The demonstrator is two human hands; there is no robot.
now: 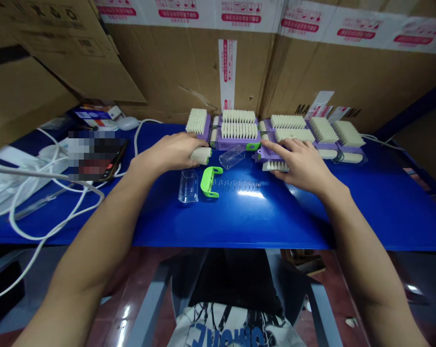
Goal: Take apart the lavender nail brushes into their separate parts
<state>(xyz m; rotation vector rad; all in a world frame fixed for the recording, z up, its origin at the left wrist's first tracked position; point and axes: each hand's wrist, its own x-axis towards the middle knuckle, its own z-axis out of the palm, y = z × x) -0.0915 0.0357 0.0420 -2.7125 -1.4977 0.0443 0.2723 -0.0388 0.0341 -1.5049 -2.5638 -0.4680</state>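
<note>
My left hand (178, 150) is closed around a cream cylinder (201, 155) with a green edge at its end. My right hand (297, 161) has its fingers and thumb around a purple grater-like piece (269, 154), which lies with cream bristles on its underside. Between the hands lie a bright green bracket (205, 182), a long metal spring (236, 185) and two clear plastic covers, one cover (188, 186) nearer the left forearm and the other cover (232, 157) farther back. Behind them stands a purple piece (238, 143) with rows of cream bristles.
More bristled purple pieces line the back right, among them one bristle block (348, 133). Cardboard boxes (182, 67) wall off the back of the blue table (218, 226). At left are a phone (118, 156), tangled white cables (55, 231) and a white computer mouse (128, 123).
</note>
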